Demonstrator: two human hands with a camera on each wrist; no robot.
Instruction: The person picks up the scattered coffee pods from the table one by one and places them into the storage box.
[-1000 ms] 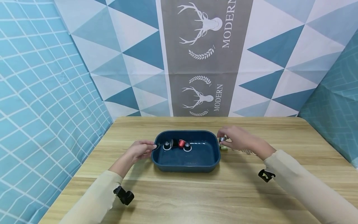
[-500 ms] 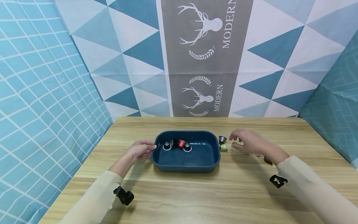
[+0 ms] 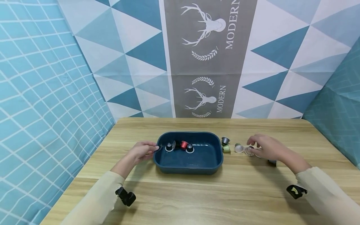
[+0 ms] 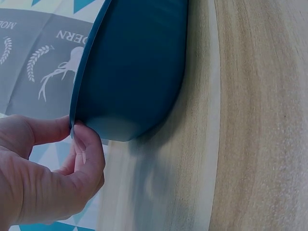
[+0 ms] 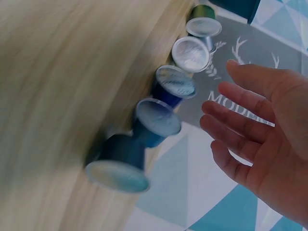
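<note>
My left hand pinches the left rim of a dark blue rectangular basin between thumb and fingers. Inside it, toward the left and middle, lie a red coffee capsule and several black ones. My right hand hovers with loosely bent fingers over a row of coffee capsules to the basin's right, holding nothing. In the right wrist view that row includes a dark blue capsule and a teal one, with pale foil lids. Beside the basin's right wall lie a grey capsule and a green capsule.
The wooden table carries everything. A patterned cloth rises behind its far edge, and blue checked cloth hangs at the left. A dark capsule lies partly under my right wrist.
My right hand has let go of the grey capsule beside the basin and moved right along the capsule row. My left hand stays on the rim.
</note>
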